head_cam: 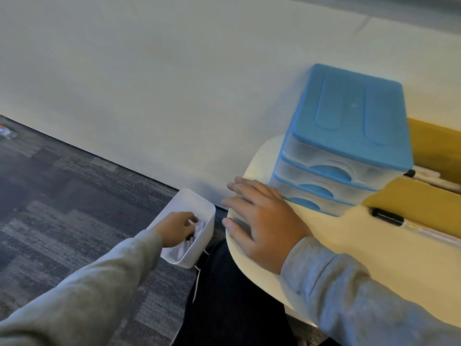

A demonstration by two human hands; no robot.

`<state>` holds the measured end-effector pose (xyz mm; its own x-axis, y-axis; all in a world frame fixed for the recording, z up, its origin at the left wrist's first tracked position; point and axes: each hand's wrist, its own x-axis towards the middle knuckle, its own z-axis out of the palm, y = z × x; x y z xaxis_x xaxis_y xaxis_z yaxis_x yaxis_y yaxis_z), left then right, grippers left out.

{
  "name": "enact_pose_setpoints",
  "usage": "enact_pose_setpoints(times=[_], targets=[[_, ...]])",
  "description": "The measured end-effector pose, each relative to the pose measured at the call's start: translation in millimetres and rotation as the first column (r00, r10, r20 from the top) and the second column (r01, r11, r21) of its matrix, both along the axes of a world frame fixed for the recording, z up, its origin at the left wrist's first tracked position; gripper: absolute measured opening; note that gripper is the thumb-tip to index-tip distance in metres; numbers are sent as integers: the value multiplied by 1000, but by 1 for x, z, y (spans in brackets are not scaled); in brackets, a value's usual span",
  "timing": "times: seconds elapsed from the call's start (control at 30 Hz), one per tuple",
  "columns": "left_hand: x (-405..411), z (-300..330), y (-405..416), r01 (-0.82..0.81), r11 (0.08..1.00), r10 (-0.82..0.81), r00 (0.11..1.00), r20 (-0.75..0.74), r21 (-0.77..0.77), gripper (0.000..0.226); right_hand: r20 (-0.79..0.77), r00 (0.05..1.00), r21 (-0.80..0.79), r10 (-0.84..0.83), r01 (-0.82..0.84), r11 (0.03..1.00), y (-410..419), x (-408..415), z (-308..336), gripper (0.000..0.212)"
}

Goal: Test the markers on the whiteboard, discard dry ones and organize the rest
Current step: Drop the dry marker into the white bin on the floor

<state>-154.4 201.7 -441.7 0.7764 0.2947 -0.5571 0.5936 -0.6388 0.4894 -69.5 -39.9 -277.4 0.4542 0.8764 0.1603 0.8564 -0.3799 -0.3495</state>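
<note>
Markers [388, 217]: two by the three-drawer organizer [349, 136]; left hand [175, 228] fingers curl unreadably inside one bin [199, 203], right hand [259, 221] flat.

Pale table [331, 248] bearing drawer unit [349, 136], marker [389, 217], resting hand [262, 221]

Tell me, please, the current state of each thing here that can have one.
Blue-topped clear plastic three-drawer organizer: drawers all closed.
White plastic bin on the carpet: open-topped, left hand reaching inside.
Right hand: flat on the round white table.
Black-capped marker: capped, lying down.

Left hand [175, 228] curled, right hand [262, 221] flat
</note>
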Motion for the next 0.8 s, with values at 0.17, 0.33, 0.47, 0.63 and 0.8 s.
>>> enact_pose_setpoints(times=[0.17,0.33,0.47,0.63,0.8], targets=[[32,56,-3,31,999,-33,990,137,16,25,-19,1000,46,3,-2,999,-1,0,2,34],[56,129,-7,102,988,-127,962,243,113,24,-87,996,34,13,-10,999,-1,1,3,37],[67,203,-25,22,984,-106,870,482,176,21,-165,986,66,39,-28,997,-14,2,12,38],[70,275,-80,-27,942,-268,538,799,334,21,-265,964,136,-7,45,990,-63,3,25,29],[89,317,-156,79,915,-403,258,878,396,19,-238,970,159,-39,79,984,-123,12,62,22]])
